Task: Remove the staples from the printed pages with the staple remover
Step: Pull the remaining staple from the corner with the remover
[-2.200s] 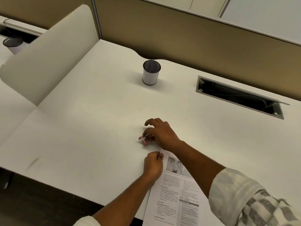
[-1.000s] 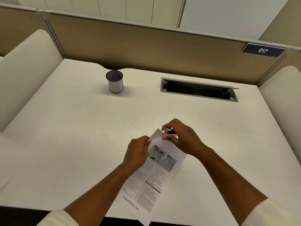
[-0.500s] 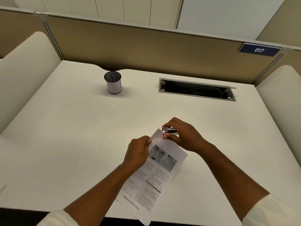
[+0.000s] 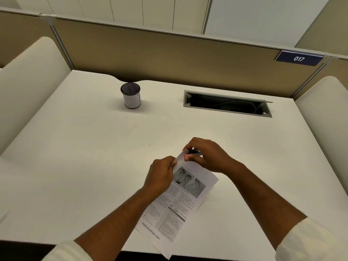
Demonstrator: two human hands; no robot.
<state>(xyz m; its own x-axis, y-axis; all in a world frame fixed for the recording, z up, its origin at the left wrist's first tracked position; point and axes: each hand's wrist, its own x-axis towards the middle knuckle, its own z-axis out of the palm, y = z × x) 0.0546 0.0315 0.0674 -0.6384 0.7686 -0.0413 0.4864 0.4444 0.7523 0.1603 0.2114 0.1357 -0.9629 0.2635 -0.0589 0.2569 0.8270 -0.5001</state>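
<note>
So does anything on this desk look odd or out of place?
Little stands out. The pages lie askew, their near end hanging over the desk edge. The cable hatch at the back sits open, wires showing.

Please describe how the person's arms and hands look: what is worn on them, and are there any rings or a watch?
Both forearms are bare. Each arm wears a cream-white sleeve pushed up toward the elbow: the left sleeve and the right sleeve. The left hand and the right hand show no gloves, rings or watch.
</note>
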